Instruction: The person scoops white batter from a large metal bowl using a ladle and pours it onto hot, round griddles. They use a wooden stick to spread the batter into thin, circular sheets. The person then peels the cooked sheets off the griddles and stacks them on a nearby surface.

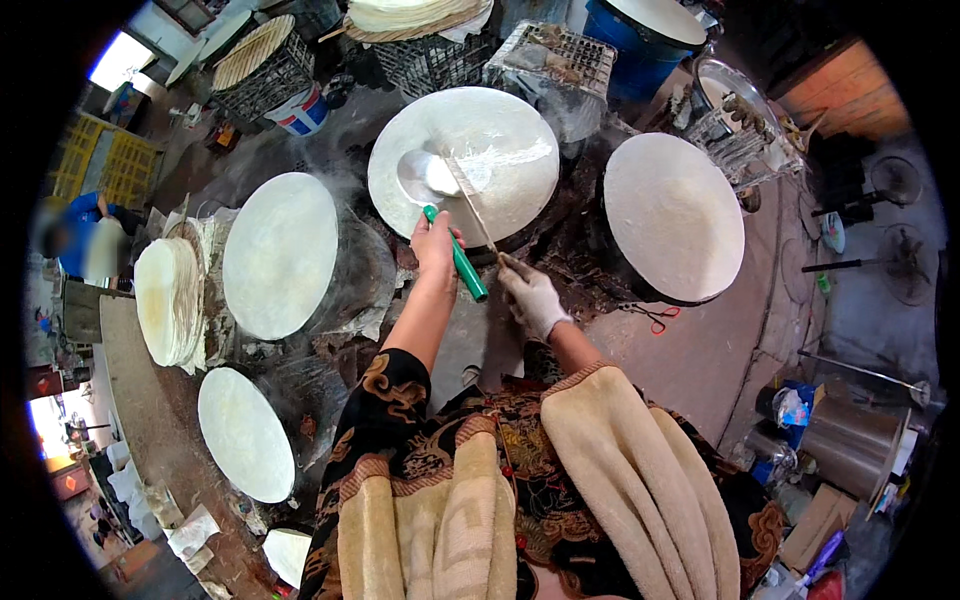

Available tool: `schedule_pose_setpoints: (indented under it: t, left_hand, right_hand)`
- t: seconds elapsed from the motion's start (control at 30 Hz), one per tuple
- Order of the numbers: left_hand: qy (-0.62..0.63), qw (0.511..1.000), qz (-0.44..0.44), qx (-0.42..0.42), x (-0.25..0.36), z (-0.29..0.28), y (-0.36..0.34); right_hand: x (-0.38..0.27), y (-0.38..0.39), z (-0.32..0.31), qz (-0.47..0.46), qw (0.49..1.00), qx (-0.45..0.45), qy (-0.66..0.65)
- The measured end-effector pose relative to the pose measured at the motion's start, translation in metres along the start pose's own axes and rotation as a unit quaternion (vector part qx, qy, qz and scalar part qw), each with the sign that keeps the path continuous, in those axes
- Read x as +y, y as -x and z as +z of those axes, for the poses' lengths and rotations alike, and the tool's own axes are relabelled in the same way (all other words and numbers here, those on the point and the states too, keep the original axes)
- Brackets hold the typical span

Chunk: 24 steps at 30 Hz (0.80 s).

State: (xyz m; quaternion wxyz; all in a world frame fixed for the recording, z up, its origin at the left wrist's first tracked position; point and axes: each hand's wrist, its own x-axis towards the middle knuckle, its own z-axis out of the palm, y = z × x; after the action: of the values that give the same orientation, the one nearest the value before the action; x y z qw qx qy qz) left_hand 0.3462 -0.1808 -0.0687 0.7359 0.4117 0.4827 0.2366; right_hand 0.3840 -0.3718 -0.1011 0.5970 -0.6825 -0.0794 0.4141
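Left hand [436, 240] fingers clamped on green-handled ladle [440, 205]; gloved right hand [531, 297] fingers clamped on thin stick [472, 205] over round steaming sheet [500, 150].

The left hand [436, 243] grips a ladle [432, 180] with a glossy green plastic handle and dull metal bowl. Beneath the ladle, the round sheet [500, 150] looks matt, pale, thin, wet-smooth. Just right of the ladle, the right hand [533, 297] wears a whitish, possibly cloth glove and holds a thin flat stick [470, 200].
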Motion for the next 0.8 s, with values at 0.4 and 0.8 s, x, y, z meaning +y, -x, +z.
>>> schedule_pose_setpoints:
  t: [0.4,0.8]
  left_hand:
    - [0.171,0.973,-0.150,-0.024,0.008,-0.010,-0.006]
    - [0.329,0.905,0.031,-0.266,0.089,-0.061,0.070]
  right_hand:
    - [-0.021,-0.027,-0.007,-0.031,0.994,-0.067,0.080]
    - [-0.014,0.010,0.000,-0.080,0.955,-0.112,0.262]
